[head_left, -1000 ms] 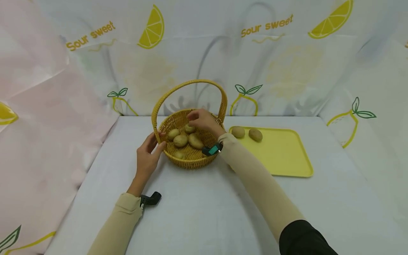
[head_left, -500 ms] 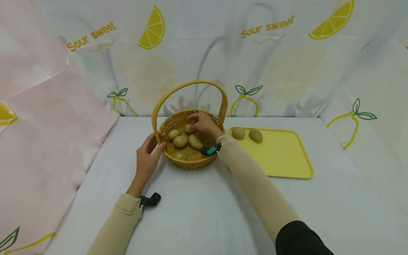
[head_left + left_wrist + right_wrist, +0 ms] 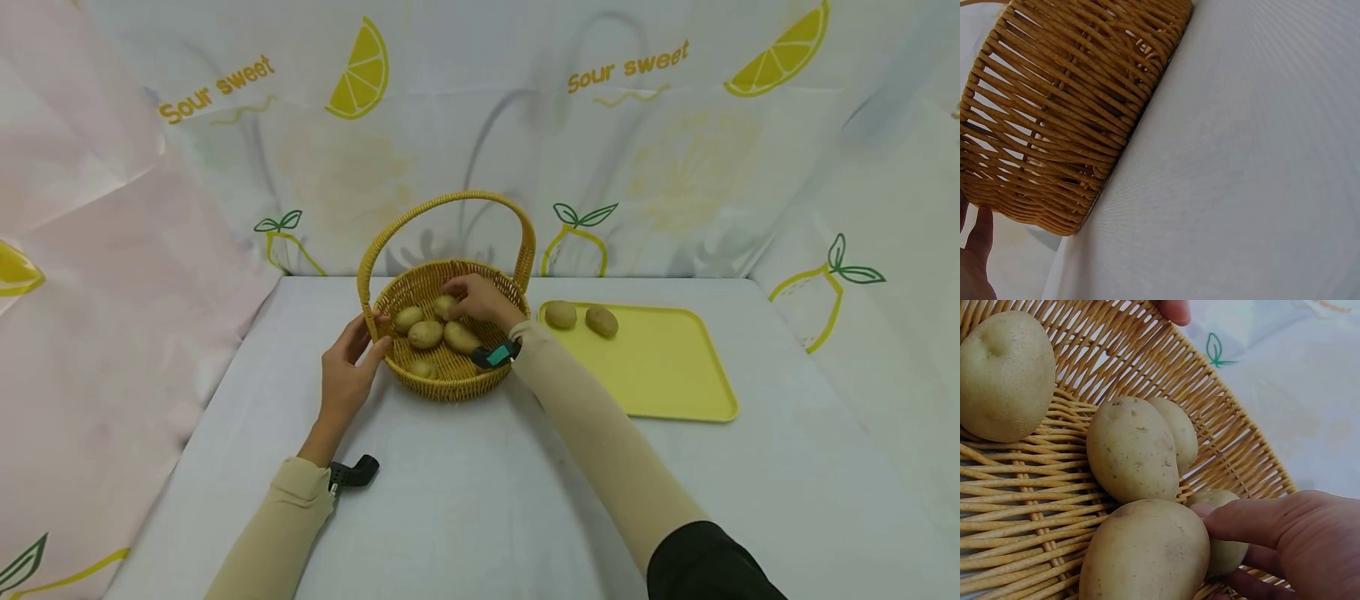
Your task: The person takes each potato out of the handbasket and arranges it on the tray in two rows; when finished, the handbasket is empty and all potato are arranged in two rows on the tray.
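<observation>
A round wicker basket [image 3: 450, 388] with a tall arched handle holds several potatoes [image 3: 425, 335]. My left hand [image 3: 348, 367] grips its left side where the handle meets the rim, thumb at the front. In the left wrist view, fingertips [image 3: 982, 231] touch the woven wall. Inside the basket, toward the back, my right hand [image 3: 486, 302] pinches a potato [image 3: 1227, 555]. The right wrist view has the thumb on this potato and other fingers curled behind it, partly hidden. Larger potatoes [image 3: 1144, 556] lie close beside it.
To the right of the basket lies a yellow tray [image 3: 660, 367] with two potatoes [image 3: 602, 321] near its back left corner. Both stand on a white-covered table [image 3: 465, 500]. A lemon-printed cloth [image 3: 450, 133] hangs behind and at the sides.
My right hand has lowered slightly and come down around the back potato in the basket. My left hand stays on the basket's left side.
</observation>
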{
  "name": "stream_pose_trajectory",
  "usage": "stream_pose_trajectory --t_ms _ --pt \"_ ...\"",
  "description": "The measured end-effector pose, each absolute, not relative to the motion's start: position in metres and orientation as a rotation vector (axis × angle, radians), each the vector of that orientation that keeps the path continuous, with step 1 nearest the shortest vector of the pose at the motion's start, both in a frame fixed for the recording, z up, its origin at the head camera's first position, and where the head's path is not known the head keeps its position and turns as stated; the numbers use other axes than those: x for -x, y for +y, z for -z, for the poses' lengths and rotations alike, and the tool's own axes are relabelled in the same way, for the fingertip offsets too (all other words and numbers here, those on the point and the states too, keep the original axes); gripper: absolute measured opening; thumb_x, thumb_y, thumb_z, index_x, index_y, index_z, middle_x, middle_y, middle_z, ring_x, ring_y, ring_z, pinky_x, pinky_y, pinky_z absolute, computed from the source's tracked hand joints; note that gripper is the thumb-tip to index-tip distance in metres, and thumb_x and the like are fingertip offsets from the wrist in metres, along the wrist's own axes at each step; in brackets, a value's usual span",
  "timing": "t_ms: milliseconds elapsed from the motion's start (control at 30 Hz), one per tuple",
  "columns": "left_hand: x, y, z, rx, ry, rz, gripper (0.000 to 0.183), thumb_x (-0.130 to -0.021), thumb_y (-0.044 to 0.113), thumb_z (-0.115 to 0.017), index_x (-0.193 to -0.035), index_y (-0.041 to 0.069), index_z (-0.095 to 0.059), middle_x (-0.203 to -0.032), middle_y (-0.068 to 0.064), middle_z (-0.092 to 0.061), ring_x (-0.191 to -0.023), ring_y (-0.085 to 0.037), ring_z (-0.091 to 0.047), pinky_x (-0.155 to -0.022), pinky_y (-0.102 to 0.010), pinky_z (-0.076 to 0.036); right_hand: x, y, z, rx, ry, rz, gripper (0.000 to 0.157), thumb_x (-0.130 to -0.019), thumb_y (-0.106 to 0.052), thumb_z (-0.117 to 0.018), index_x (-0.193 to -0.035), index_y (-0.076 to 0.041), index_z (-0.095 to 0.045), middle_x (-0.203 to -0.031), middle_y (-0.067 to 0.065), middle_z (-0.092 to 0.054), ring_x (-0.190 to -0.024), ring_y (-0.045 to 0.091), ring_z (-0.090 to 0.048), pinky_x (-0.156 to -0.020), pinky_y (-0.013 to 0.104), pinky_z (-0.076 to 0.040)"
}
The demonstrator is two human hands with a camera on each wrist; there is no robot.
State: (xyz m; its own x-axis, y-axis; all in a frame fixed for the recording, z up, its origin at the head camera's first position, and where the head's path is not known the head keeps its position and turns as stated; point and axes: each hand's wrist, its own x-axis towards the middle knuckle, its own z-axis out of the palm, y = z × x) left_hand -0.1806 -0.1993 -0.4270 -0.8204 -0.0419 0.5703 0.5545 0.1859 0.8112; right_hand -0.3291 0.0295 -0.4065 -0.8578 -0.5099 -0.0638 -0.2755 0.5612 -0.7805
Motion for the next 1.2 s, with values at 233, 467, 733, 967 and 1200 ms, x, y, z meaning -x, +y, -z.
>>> stream_pose_trajectory --t_ms 233,467,733,967,1200 --pt "0.18 -0.199 0.427 0.483 -1.989 1.676 0.039 -0.097 -0.012 -0.066 -0.134 -0.016 -0.056 -0.126 -0.036 -0.062 -0.132 -0.051 -0.051 -0.112 -0.038 -0.041 0.328 0.029 0.406 0.623 2.577 1.247 0.043 -0.089 -0.007 -0.082 -0.131 -0.005 -0.071 -0.13 0.01 -0.067 -0.113 0.025 -0.061 -0.09 0.036 -0.051" --pt "0.181 -0.2 0.426 0.481 -1.992 1.643 0.037 -0.097 -0.011 -0.065 -0.134 -0.013 -0.058 -0.126 -0.033 -0.064 -0.131 -0.048 -0.053 -0.112 -0.041 -0.042 0.328 0.027 0.403 0.584 2.617 1.344 0.042 -0.087 -0.01 -0.083 -0.128 -0.007 -0.073 -0.127 0.008 -0.067 -0.112 0.023 -0.061 -0.093 0.035 -0.05" --pt "0.18 -0.198 0.427 0.488 -1.983 1.672 0.038 -0.097 -0.012 -0.065 -0.134 -0.015 -0.057 -0.126 -0.035 -0.063 -0.131 -0.051 -0.051 -0.112 -0.039 -0.042 0.319 0.032 0.398 0.519 2.576 1.455 0.045 -0.085 -0.011 -0.084 -0.128 -0.008 -0.071 -0.119 0.006 -0.067 -0.106 0.023 -0.062 -0.087 0.037 -0.052" --pt "0.18 -0.197 0.426 0.485 -1.983 1.685 0.038 -0.097 -0.012 -0.065 -0.135 -0.014 -0.058 -0.126 -0.037 -0.062 -0.132 -0.051 -0.05 -0.112 -0.039 -0.041 0.311 0.035 0.391 0.547 2.575 1.479 0.042 -0.088 -0.01 -0.083 -0.128 -0.008 -0.071 -0.119 0.006 -0.067 -0.105 0.023 -0.064 -0.083 0.036 -0.055" --pt "0.189 -0.203 0.44 0.468 -1.995 1.682 0.04 -0.097 -0.011 -0.065 -0.136 -0.015 -0.056 -0.129 -0.033 -0.063 -0.135 -0.046 -0.051 -0.113 -0.038 -0.04 0.305 0.036 0.383 0.553 2.6 1.464 0.046 -0.087 -0.01 -0.084 -0.131 -0.007 -0.07 -0.12 0.008 -0.068 -0.105 0.024 -0.065 -0.081 0.037 -0.055"
